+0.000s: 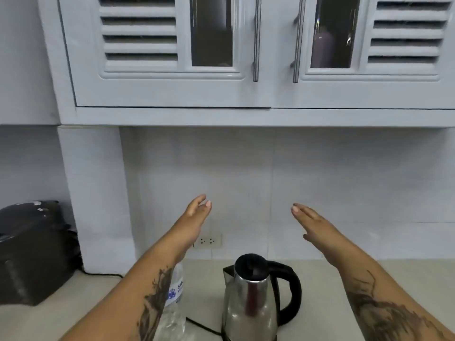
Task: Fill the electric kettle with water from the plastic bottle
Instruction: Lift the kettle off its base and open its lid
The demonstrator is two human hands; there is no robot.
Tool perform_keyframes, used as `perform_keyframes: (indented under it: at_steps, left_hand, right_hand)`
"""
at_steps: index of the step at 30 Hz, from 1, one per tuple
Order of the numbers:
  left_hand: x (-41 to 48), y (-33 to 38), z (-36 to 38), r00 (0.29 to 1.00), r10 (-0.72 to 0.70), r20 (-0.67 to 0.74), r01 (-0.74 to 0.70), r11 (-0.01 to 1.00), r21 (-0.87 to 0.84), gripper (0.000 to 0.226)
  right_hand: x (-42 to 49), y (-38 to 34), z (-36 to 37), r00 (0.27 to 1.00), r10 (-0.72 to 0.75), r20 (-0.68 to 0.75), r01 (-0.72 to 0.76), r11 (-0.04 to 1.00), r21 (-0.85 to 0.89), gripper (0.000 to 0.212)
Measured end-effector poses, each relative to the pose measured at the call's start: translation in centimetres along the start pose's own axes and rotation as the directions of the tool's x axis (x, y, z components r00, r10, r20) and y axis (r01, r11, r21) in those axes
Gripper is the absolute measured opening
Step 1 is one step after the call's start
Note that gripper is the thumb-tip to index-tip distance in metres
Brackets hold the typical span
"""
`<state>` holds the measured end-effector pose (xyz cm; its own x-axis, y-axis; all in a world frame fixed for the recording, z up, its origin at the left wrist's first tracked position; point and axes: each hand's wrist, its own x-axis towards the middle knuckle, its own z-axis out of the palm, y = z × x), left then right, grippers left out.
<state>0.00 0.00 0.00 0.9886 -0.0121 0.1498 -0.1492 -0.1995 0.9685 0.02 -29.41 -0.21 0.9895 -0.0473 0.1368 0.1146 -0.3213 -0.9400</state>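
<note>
A stainless steel electric kettle (pixel 251 301) with a black lid and black handle stands on the beige counter at the bottom middle, handle to the right. Left of it stands a clear plastic bottle (pixel 175 299) with a white and blue label, partly hidden behind my left forearm. My left hand (pixel 197 212) is raised above and behind the bottle, fingers apart, holding nothing. My right hand (pixel 312 222) is raised above and right of the kettle, flat and empty. Both hands are well clear of the two objects.
A black appliance (pixel 32 252) sits on the counter (pixel 369 267) at the far left, its cord running along the wall. A wall socket (pixel 208 241) is behind the kettle. White cabinets (pixel 221 89) with metal handles hang overhead. A black cord (pixel 202 327) leads from the kettle's base.
</note>
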Motion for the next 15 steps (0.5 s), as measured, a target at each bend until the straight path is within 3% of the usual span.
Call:
perform_keyframes:
  at_steps: [5, 8, 12, 15]
  left_hand:
    - [0.2, -7.4, 3.2, 0.989, -0.144, -0.032, 0.140, 0.985, -0.103, 0.040]
    - [-0.4, -10.7, 5.1, 0.970, -0.241, -0.026, 0.236, 0.963, -0.129, 0.046]
    - [-1.0, -13.5, 7.2, 0.945, -0.326, 0.027, 0.326, 0.933, -0.155, 0.061]
    - [-1.3, -14.1, 8.6, 0.933, -0.353, 0.063, 0.359, 0.917, -0.175, 0.051]
  right_hand:
    - [0.0, 6.8, 1.7, 0.988, 0.143, -0.054, -0.138, 0.987, 0.079, 0.057]
    - [-0.1, 10.2, 2.7, 0.973, 0.210, -0.098, -0.203, 0.976, 0.083, 0.047]
    - [-0.4, 13.3, 4.0, 0.966, 0.234, -0.107, -0.227, 0.971, 0.072, 0.040]
    - [-0.5, 14.3, 5.0, 0.963, 0.232, -0.134, -0.223, 0.972, 0.075, 0.038]
